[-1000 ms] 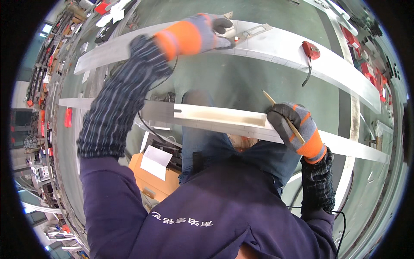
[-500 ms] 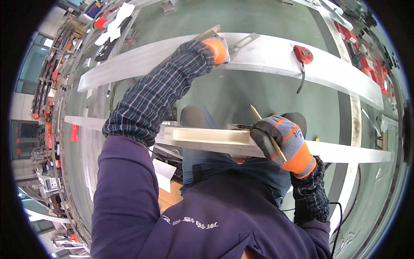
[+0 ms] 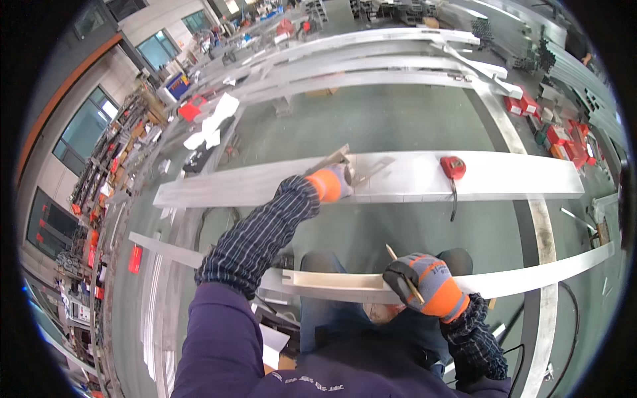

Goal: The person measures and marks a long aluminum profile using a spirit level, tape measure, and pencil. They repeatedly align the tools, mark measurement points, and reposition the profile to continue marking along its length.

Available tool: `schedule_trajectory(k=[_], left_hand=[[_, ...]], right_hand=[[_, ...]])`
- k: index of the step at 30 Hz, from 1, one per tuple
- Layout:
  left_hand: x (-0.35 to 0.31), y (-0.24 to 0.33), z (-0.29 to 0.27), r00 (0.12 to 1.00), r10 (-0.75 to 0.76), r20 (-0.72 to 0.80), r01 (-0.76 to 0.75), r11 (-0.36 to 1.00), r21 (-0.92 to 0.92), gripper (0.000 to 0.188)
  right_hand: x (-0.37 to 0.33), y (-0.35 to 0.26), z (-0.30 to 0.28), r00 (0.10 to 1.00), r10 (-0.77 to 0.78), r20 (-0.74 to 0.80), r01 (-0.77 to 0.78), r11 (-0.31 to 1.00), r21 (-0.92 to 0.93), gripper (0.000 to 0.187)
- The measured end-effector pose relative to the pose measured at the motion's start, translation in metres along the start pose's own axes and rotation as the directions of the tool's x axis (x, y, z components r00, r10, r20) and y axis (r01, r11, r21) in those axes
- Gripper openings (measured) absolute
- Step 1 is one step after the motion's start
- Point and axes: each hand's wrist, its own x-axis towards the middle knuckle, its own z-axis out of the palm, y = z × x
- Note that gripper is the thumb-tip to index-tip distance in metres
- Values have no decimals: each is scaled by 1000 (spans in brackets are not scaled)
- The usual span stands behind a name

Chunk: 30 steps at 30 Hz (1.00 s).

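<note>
My left hand (image 3: 335, 183), in a grey and orange glove, is closed at the near edge of the far, wide silver-white metal beam (image 3: 279, 182). It grips a metal square, whose slotted blade (image 3: 377, 170) lies on the beam to the right of the hand; the fingertips are hidden. Lower down, my right hand (image 3: 428, 285), gloved alike, is closed around a slim wooden pencil (image 3: 415, 290) and lies over the near narrow beam (image 3: 524, 280). Left of that hand, a long cream-coloured recess (image 3: 338, 281) shows in this beam.
A red tape measure (image 3: 453, 168) sits on the wide beam, its dark end hanging over the near edge. A long pale rail (image 3: 545, 245) passes under both beams on the right. White papers (image 3: 215, 123) lie at far left, red boxes (image 3: 524, 103) at far right. My knees are under the narrow beam.
The view has tilted up, so both beams and hands appear lower and more of the far workshop shows. The left hand stays at the square; the right still holds the pencil.
</note>
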Motion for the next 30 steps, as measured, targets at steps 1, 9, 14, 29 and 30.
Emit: schedule_trajectory(k=[1, 9, 14, 29, 30], left_hand=[[-4, -7, -11, 1000, 2, 1, -2, 999, -43, 48], [-149, -18, -82, 923, 166, -346, -327, 810, -486, 36], [-260, -15, -97, 897, 212, -388, -390, 792, -469, 39], [-273, -12, 18, 961, 271, -51, -247, 762, -598, 45], [-276, -11, 15, 962, 270, -44, -247, 789, -562, 46]], right_hand=[[2, 0, -1, 1000, -3, -10, 3, 1000, 29, 18], [-4, -8, -8, 975, 141, -172, -119, 984, 130, 13], [-12, 9, -48, 938, 289, -192, -309, 947, -85, 11], [132, 185, -48, 824, 455, -337, -509, 856, -89, 34], [136, 186, -44, 835, 419, -356, -486, 865, -124, 34]])
